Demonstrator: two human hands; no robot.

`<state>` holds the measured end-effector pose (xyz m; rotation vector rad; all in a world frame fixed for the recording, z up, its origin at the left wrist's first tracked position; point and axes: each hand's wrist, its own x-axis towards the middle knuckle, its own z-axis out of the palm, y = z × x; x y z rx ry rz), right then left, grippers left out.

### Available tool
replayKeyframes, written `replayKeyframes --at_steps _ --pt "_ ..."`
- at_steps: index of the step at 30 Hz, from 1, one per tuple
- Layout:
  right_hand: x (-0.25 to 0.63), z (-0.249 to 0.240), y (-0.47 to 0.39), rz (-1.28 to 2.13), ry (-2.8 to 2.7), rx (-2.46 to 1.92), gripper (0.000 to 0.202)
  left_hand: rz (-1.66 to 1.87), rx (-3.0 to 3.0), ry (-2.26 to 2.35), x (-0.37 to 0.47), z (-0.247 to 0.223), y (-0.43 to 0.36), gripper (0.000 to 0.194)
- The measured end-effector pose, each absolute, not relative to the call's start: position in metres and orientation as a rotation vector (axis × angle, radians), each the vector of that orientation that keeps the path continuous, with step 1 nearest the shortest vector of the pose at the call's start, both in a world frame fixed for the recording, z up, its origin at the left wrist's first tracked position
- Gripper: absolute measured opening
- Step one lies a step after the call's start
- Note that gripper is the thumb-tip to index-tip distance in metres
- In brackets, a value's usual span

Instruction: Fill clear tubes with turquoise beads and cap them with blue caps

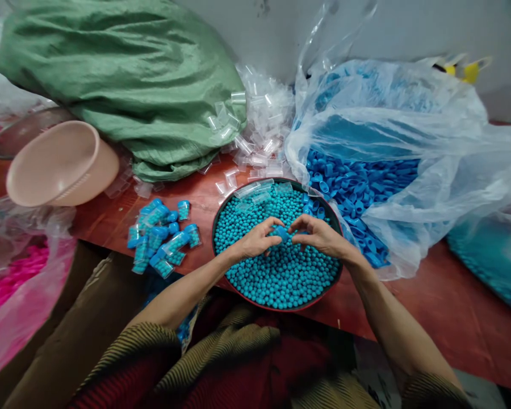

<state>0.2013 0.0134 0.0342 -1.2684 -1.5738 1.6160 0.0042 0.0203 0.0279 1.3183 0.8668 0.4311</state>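
Blue cap (281, 232) sits pinched between my two hands, right over the middle of the round tray (221, 211) of turquoise beads (276, 278). My left hand (255, 241) comes in from the near left, its fingers narrowed around the left side of that small piece; my right hand (321, 234) meets it from the right, fingertips closed on the other side. I cannot tell whether a clear tube is hidden inside the grip, since the fingers cover most of it. Both hands hover just above the beads, the heels of the palms close to the bead surface.

Left of the tray, on the red table (443, 295), I see a loose heap of filled tubes (164, 238), each packed with beads and topped in blue. Just beyond the tray's far rim lies a spill of empty clear tubes (259, 136), a few resting on the rim itself. To the right, an open clear plastic bag (409, 102) holds a mass of blue caps (357, 182), its mouth touching the tray's right edge. Far left, a green sack (123, 74) lies slumped, with a tilted pink basin (59, 165) just in front of it. At the near left edge, another bag of pink pieces (8, 284) hangs off the table side.
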Motion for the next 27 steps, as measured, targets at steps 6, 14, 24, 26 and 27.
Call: replayKeyframes --at_steps 6,14,24,26,27 --pt "0.206 0.057 0.014 1.764 -1.834 -1.302 0.025 0.244 1.314 0.718 -0.003 0.036 0.02 0.034" --pt "0.191 0.036 0.001 1.554 -1.472 -1.286 0.028 0.414 1.202 0.799 0.001 0.037 0.01 0.062" --pt "0.149 0.023 -0.035 0.55 -1.963 -1.529 0.076 0.77 1.175 0.921 0.015 0.041 -0.001 0.048" --pt "0.145 0.022 -0.037 0.44 -1.993 -1.567 0.072 0.768 1.153 0.934 0.015 0.041 -0.004 0.042" --pt "0.144 0.022 -0.037 0.395 -2.023 -1.574 0.07 0.769 1.135 0.944 0.016 0.041 -0.005 0.038"
